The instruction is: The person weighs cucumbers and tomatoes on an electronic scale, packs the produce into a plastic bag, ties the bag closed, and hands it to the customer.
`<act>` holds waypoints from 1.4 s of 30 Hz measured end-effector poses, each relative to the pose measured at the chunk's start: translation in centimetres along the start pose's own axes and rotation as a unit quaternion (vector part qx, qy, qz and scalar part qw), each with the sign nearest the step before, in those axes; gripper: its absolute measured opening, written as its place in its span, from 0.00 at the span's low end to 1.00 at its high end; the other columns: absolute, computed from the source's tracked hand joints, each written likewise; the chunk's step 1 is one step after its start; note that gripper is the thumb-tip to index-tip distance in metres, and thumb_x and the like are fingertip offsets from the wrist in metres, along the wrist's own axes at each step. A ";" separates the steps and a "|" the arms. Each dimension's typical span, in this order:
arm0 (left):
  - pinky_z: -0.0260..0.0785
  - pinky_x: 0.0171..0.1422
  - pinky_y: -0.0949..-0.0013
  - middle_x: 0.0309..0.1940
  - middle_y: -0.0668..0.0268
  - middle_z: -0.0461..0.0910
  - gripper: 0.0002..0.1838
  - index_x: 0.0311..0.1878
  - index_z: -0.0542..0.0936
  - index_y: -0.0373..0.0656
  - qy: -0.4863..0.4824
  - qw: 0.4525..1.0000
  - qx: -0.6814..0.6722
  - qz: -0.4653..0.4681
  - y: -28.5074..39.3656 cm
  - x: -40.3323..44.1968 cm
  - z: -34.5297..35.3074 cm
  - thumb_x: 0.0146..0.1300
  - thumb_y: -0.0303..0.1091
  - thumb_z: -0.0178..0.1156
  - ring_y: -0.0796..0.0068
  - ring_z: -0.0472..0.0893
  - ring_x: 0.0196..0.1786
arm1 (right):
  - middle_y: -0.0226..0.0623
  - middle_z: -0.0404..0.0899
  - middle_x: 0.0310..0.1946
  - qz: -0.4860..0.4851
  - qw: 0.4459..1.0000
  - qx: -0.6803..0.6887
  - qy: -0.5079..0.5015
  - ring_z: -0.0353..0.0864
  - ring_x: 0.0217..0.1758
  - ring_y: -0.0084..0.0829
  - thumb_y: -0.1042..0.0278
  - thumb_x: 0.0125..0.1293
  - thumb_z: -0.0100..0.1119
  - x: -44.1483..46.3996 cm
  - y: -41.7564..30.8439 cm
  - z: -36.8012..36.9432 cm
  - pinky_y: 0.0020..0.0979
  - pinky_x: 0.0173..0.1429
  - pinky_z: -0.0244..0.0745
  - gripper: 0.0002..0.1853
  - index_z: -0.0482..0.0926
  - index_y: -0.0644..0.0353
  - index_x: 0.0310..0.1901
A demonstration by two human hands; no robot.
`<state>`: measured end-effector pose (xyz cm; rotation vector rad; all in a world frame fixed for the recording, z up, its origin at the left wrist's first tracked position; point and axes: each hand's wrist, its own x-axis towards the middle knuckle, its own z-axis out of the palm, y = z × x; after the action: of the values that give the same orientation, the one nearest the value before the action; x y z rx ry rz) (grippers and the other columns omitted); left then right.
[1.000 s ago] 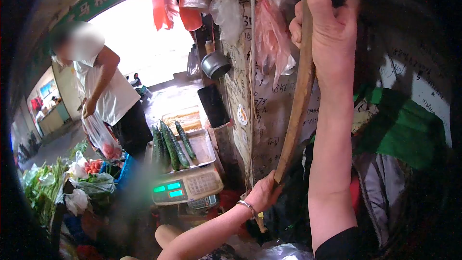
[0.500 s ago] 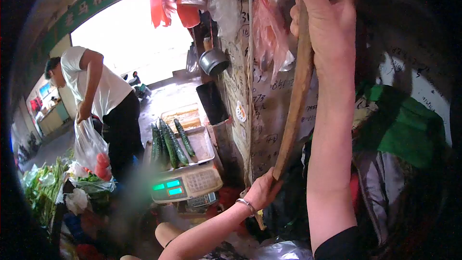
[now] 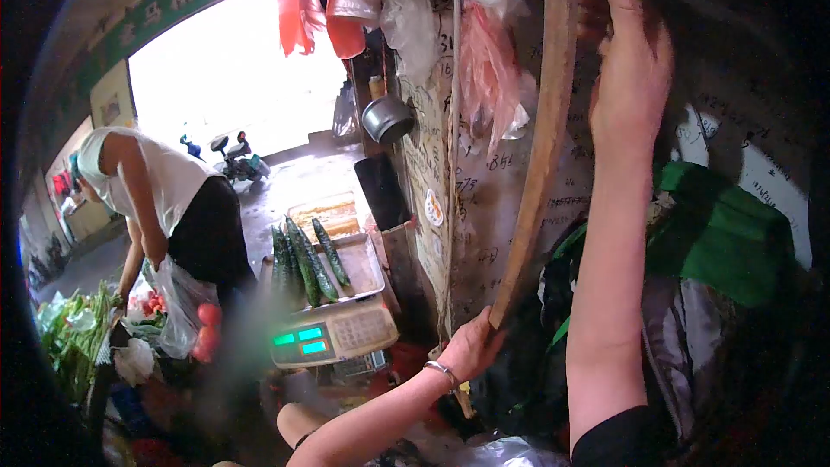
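A long, slightly curved wooden stick (image 3: pixel 540 147) stands nearly upright in front of the written-on wall. My left hand (image 3: pixel 469 349), with a bracelet at its wrist, is closed round the stick's lower end. Up at the right, my right hand (image 3: pixel 633 65) is apart from the stick, beside its upper part; its thumb points up, the other fingers are blurred and dark, and nothing can be made out in them. Left of the stick hang pink plastic bags (image 3: pixel 491 69). Several cucumbers (image 3: pixel 309 261) lie on the tray of a scale (image 3: pixel 337 335) with lit green displays.
At the left a person in a white top (image 3: pixel 160 182) bends over vegetables (image 3: pixel 76 337), with a clear bag (image 3: pixel 180 307) of red produce. A metal pot (image 3: pixel 387 118) hangs near the post. Green cloth (image 3: pixel 726 233) hangs at the right. Scooters stand outside.
My right hand has come off the stick and moved right, while my left hand still holds its lower end. The person at the left has bent lower, one arm reaching to the vegetables.
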<state>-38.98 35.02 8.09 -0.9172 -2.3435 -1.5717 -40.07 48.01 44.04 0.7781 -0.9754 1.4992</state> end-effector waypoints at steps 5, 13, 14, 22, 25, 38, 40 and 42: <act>0.69 0.45 0.47 0.36 0.43 0.78 0.17 0.52 0.67 0.39 -0.004 0.999 0.033 -0.021 1.4 0.4 -0.4 0.64 0.32 0.57 0.38 0.76 0.44 | 0.36 0.83 0.38 -0.057 0.998 -0.017 -0.016 0.81 0.39 0.26 0.54 0.70 0.57 2.2 2.1 -0.7 0.30 0.46 0.74 0.18 0.79 0.64 0.44; 0.69 0.45 0.46 0.36 0.42 0.78 0.16 0.51 0.67 0.39 -0.019 1.000 0.009 -0.016 0.8 0.6 0.2 0.64 0.32 0.57 0.37 0.76 0.44 | 0.46 0.73 0.57 -0.001 0.999 0.053 -0.002 0.73 0.59 0.33 0.50 0.62 0.67 -0.4 -2.0 1.7 0.30 0.61 0.68 0.35 0.69 0.71 0.60; 0.69 0.45 0.46 0.36 0.42 0.78 0.16 0.51 0.67 0.39 -0.018 1.000 0.008 -0.017 0.6 0.7 0.3 0.64 0.32 0.57 0.37 0.76 0.44 | 0.46 0.73 0.57 0.000 0.999 0.053 -0.003 0.73 0.59 0.33 0.50 0.62 0.67 -0.2 -2.2 1.8 0.30 0.61 0.68 0.35 0.69 0.71 0.60; 0.71 0.44 0.49 0.33 0.44 0.79 0.20 0.55 0.67 0.33 -0.047 0.994 0.072 -0.062 1.7 0.9 -0.5 0.65 0.33 0.57 0.39 0.78 0.40 | 0.36 0.78 0.42 0.005 0.997 -0.047 -0.060 0.80 0.43 0.29 0.45 0.66 0.60 -0.9 -1.6 -0.1 0.28 0.49 0.73 0.28 0.74 0.63 0.55; 0.71 0.42 0.49 0.32 0.45 0.79 0.20 0.56 0.66 0.35 -0.022 0.998 0.054 -0.034 0.6 1.0 -0.1 0.64 0.33 0.57 0.40 0.79 0.39 | 0.31 0.78 0.35 0.016 0.997 -0.068 0.036 0.79 0.36 0.24 0.48 0.66 0.60 -3.2 -1.9 2.1 0.25 0.41 0.72 0.21 0.77 0.59 0.48; 0.71 0.57 0.64 0.49 0.56 0.76 0.27 0.64 0.70 0.43 0.033 0.979 0.164 -0.116 -4.1 -13.4 -8.0 0.60 0.22 0.61 0.60 0.78 0.51 | 0.45 0.81 0.41 -0.034 0.986 -0.053 -0.155 0.81 0.42 0.34 0.52 0.68 0.53 -19.5 1.3 -3.6 0.30 0.48 0.74 0.21 0.79 0.66 0.47; 0.74 0.51 0.68 0.49 0.59 0.77 0.23 0.60 0.73 0.42 0.074 0.969 0.149 -0.185 -4.3 -16.9 -10.6 0.60 0.20 0.58 0.65 0.80 0.49 | 0.49 0.81 0.42 -0.035 0.986 -0.013 -0.164 0.81 0.43 0.36 0.53 0.68 0.51 -22.1 1.5 -3.3 0.32 0.50 0.75 0.22 0.79 0.68 0.47; 0.74 0.50 0.69 0.48 0.58 0.78 0.21 0.59 0.74 0.42 0.139 0.955 0.163 -0.205 -3.7 -20.3 -13.0 0.62 0.20 0.57 0.68 0.80 0.48 | 0.52 0.81 0.44 -0.034 0.985 0.029 -0.169 0.82 0.45 0.39 0.54 0.69 0.49 -24.8 1.4 -3.0 0.34 0.52 0.76 0.23 0.79 0.71 0.47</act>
<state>-27.40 14.60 1.36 -0.1324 -2.5756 -1.2634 -37.56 39.74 20.62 1.1215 -1.1460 1.3657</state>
